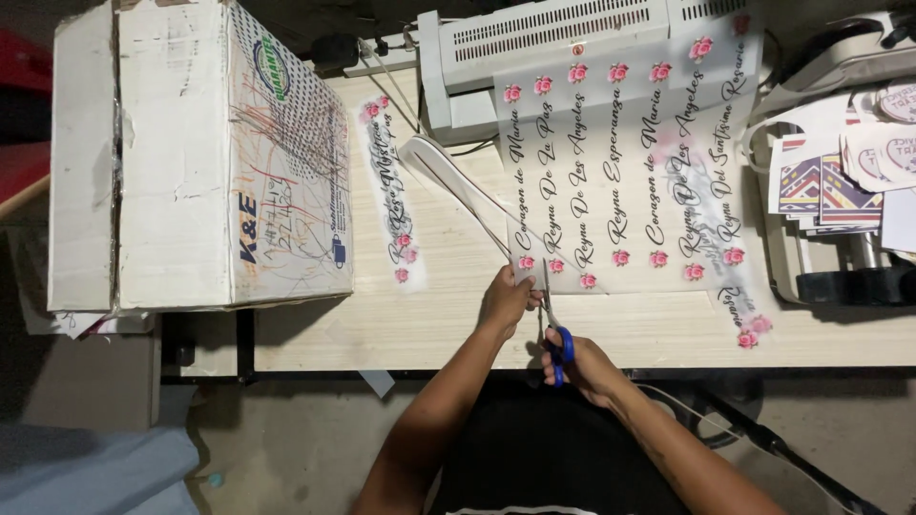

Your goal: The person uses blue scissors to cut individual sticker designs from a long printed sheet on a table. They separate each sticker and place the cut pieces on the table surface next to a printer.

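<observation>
A: Where the laminated sheet lies flat on the pale wooden table, who's gripping it?

B: The left hand pinches its near edge. The right hand, fingers clenched through blue handles, holds scissors with blades at that edge.

A: And boxes?

B: A scribbled cardboard box stands on the table's left end, closed, contents unseen. A laminator sits behind the sheet.

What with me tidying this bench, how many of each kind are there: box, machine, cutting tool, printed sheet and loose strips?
Cardboard box: 1
Laminator: 1
Scissors: 1
Printed sheet with roses: 1
Loose printed strips: 2
Total: 6
</observation>
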